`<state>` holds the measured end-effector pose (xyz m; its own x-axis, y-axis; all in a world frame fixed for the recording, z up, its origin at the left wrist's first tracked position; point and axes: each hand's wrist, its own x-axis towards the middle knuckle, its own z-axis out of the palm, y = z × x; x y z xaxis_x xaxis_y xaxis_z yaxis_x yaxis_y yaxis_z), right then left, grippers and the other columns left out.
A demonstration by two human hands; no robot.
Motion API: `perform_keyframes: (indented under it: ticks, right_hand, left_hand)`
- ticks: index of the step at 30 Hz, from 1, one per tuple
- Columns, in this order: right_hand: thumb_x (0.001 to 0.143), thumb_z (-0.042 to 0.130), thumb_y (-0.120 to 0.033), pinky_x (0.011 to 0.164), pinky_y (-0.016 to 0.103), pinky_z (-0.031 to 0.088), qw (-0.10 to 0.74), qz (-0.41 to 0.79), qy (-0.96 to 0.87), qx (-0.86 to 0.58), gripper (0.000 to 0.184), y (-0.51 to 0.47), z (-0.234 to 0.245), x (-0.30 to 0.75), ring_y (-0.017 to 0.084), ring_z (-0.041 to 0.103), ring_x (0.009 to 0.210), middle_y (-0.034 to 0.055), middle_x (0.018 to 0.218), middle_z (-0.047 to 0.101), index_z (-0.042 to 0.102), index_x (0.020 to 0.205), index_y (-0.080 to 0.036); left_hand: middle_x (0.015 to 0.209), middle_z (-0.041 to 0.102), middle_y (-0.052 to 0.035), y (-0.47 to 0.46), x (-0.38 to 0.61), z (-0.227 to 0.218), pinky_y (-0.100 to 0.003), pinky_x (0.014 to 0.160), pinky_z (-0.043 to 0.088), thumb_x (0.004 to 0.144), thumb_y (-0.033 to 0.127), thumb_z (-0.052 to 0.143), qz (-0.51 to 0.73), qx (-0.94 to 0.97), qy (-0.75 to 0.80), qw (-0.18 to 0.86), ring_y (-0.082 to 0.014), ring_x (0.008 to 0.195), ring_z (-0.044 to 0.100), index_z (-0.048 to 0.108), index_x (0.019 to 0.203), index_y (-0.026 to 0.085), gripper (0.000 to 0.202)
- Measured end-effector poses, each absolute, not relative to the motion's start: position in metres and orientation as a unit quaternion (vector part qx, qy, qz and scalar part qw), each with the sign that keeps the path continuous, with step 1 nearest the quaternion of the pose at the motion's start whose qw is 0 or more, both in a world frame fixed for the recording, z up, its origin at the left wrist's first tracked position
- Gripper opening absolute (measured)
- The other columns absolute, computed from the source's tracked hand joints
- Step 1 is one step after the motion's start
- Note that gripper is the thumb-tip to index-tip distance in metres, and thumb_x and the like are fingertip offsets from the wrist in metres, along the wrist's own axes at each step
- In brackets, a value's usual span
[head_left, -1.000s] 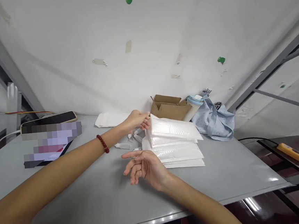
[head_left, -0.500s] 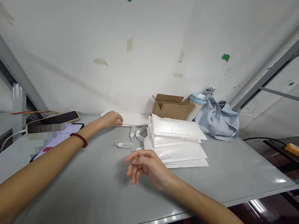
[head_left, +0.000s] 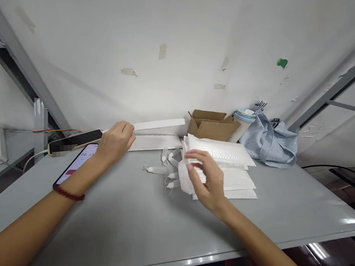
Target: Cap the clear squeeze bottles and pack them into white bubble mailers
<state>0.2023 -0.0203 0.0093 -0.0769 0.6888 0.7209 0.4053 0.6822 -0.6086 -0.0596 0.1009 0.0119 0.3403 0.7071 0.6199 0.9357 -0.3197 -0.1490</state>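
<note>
The left hand pinches the near-left end of a white sheet lifted off the far stack of sheets. The right hand, fingers curled, grips the left edge of the top bubble mailer on the pile. Small white tubes lie between. A phone lies left; a cardboard box and a blue bag lie far right.

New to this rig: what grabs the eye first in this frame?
The stack of white bubble mailers at mid-table stands out first, with the right hand gripping its near left corner. Next, the left hand far left of it lifts one end of a long white sheet by the wall. Behind the mailers sit an open cardboard box and a light blue cloth bag.
</note>
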Motion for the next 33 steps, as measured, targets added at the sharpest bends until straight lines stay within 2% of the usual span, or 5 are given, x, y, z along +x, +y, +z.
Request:
perform_keyframes:
  ticks: [5,16,23,28,33]
  right_hand:
    - [0.096,0.045,-0.03,0.096,0.046,0.047,0.63,0.059,-0.664,-0.398,0.023,-0.01,0.033,0.233,0.024,0.056,0.115,0.009,0.118,0.06,0.063,0.109,-0.023]
    - [0.079,0.073,-0.04,0.094,0.047,0.047,0.241,0.435,-0.692,-0.523,0.062,-0.024,0.013,0.198,0.026,0.059,0.108,0.009,0.116,0.063,0.049,0.134,-0.022]
    - [0.083,0.06,-0.01,0.067,0.03,0.045,0.253,0.462,-0.696,-0.488,0.036,-0.017,0.002,0.195,0.015,0.057,0.071,-0.0031,0.077,0.059,0.058,0.117,-0.023]
    - [0.09,0.053,-0.017,0.092,0.043,0.048,0.25,0.296,-0.79,-0.475,0.042,-0.032,-0.011,0.182,0.024,0.057,0.106,0.0115,0.118,0.057,0.048,0.131,-0.02]
    - [0.07,0.072,-0.059,0.102,0.068,0.032,0.121,0.174,-0.86,-0.465,0.101,-0.058,-0.016,0.162,0.046,0.036,0.128,0.0284,0.141,0.035,0.029,0.146,-0.01]
  left_hand:
    - [0.09,0.065,-0.0075,0.047,-0.07,-0.011,-0.031,0.08,0.055,0.091,0.013,0.054,-0.375,-0.854,-0.219,0.287,-0.0202,0.088,0.065,0.057,0.093,0.018,0.007]
    - [0.08,0.066,-0.0056,-0.006,-0.03,-0.021,-0.028,0.071,0.057,0.085,0.005,0.055,-0.388,-0.884,-0.058,0.253,-0.0173,0.075,0.061,0.064,0.086,0.017,0.014]
    - [0.118,0.066,-0.0116,0.016,-0.052,-0.007,-0.046,0.089,0.051,0.086,0.042,0.055,-0.371,-0.775,-0.493,-0.135,-0.03,0.109,0.058,0.06,0.12,0.02,0.041]
    - [0.063,0.064,-0.0001,0.025,-0.063,-0.002,-0.025,0.056,0.045,0.071,0.04,0.066,-0.114,-0.664,-0.495,-0.549,-0.0169,0.06,0.058,0.069,0.074,0.018,0.022]
    - [0.053,0.052,0.0041,0.012,-0.041,-0.01,-0.021,0.049,0.035,0.064,0.027,0.067,-0.135,-0.604,-0.505,-0.602,-0.0116,0.052,0.048,0.064,0.063,0.017,0.011]
